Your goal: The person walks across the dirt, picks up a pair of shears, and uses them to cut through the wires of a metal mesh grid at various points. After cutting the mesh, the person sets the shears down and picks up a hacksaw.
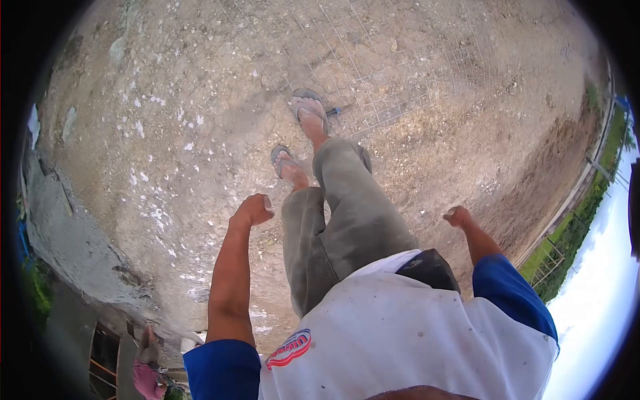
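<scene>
My left hand [257,209] hangs over the bare ground, left of my trouser leg, its fingers curled in with nothing showing in them. On the other side, my right hand [458,217] is also curled and holds nothing visible. Neither hand touches anything. Between them are my grey-green trousers [360,213] and two feet in flip-flops [309,107]. Beside the farther foot lies a small dark object with a blue part [335,111], too small to name. A wire mesh [387,87] lies on the ground ahead of my feet.
Rough ground with pale specks [167,133] surrounds me. A grey concrete-like surface [80,227] lies at the left. A person in a pink top [147,380] is at the lower left, near a dark framed opening [104,360]. Grass and a fence [550,260] show at the right.
</scene>
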`<action>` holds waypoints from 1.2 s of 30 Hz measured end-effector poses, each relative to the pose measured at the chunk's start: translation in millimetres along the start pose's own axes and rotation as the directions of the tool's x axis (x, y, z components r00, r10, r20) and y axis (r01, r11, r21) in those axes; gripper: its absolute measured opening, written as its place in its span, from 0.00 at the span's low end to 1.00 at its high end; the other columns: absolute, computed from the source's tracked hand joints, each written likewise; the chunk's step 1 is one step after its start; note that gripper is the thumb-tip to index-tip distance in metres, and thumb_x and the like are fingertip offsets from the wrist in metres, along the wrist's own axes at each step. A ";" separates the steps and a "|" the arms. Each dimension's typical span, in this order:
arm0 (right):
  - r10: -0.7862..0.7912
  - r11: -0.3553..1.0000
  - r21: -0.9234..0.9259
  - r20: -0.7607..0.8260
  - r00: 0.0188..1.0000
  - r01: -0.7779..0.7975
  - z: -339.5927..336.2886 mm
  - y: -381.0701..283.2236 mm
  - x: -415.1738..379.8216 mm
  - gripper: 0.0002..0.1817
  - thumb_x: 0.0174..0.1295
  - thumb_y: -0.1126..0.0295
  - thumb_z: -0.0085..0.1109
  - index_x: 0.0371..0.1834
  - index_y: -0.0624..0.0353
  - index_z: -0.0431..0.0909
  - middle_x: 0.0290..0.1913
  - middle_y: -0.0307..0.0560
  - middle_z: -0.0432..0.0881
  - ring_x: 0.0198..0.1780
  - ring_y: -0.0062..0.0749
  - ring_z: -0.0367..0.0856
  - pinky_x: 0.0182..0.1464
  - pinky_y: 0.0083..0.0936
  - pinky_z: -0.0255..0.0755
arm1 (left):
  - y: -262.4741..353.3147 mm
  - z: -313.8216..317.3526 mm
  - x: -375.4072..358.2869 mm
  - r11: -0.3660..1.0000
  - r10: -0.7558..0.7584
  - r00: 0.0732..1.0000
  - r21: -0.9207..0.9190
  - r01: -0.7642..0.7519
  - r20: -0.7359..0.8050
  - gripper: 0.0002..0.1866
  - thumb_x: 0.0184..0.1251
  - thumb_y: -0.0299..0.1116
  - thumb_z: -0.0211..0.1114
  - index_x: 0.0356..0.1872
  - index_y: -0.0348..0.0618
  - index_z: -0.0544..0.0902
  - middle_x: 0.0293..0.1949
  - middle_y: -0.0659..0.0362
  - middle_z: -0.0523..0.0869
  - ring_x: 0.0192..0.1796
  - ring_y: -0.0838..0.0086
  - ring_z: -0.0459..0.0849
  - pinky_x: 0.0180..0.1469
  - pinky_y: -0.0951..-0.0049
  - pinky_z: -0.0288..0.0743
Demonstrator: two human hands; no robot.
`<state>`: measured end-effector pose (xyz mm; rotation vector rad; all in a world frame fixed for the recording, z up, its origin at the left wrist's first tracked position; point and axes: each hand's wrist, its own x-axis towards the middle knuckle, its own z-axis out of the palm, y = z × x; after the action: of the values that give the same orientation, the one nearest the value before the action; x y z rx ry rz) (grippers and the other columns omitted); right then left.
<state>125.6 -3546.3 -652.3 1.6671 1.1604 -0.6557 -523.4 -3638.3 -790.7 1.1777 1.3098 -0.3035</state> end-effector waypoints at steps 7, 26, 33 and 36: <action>-0.186 0.964 -0.173 0.095 0.978 0.200 -57.4 3.7 -5.4 0.30 0.52 0.45 0.62 0.52 0.57 0.81 0.49 0.57 0.82 0.55 0.47 0.79 0.59 0.34 0.70 | 7.1 24.2 -87.2 0.860 0.018 0.987 -0.500 -0.097 -0.162 0.25 0.47 0.39 0.75 0.44 0.34 0.81 0.46 0.45 0.84 0.49 0.58 0.83 0.52 0.66 0.75; -0.802 0.531 0.439 -0.016 0.597 0.725 107.0 -395.0 49.0 0.24 0.56 0.63 0.60 0.55 0.62 0.74 0.42 0.58 0.82 0.46 0.52 0.80 0.50 0.40 0.73 | 78.4 -6.8 296.2 0.996 0.050 0.862 -0.033 -0.077 -0.505 0.36 0.50 0.44 0.72 0.59 0.41 0.69 0.54 0.43 0.78 0.57 0.50 0.76 0.57 0.58 0.72; -0.744 0.569 0.652 0.148 0.651 0.502 106.1 -376.1 71.8 0.29 0.57 0.61 0.59 0.62 0.59 0.69 0.47 0.56 0.81 0.52 0.50 0.78 0.55 0.41 0.71 | 113.2 5.7 455.4 0.999 0.003 0.953 -0.050 -0.019 -0.304 0.31 0.54 0.40 0.70 0.59 0.46 0.71 0.55 0.46 0.77 0.59 0.52 0.75 0.60 0.59 0.70; -0.760 0.548 0.662 0.140 0.634 0.511 97.2 -377.7 76.2 0.29 0.58 0.61 0.58 0.62 0.59 0.68 0.47 0.54 0.82 0.52 0.49 0.78 0.55 0.41 0.71 | 124.4 8.3 461.8 0.986 0.035 0.980 0.169 -0.002 -0.194 0.25 0.58 0.39 0.65 0.56 0.44 0.73 0.52 0.43 0.78 0.56 0.51 0.76 0.58 0.58 0.71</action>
<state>-179.0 -3575.0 -905.8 1.3716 1.3343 -1.9308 -280.6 -3396.2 -1124.2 1.3897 1.4662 -0.2936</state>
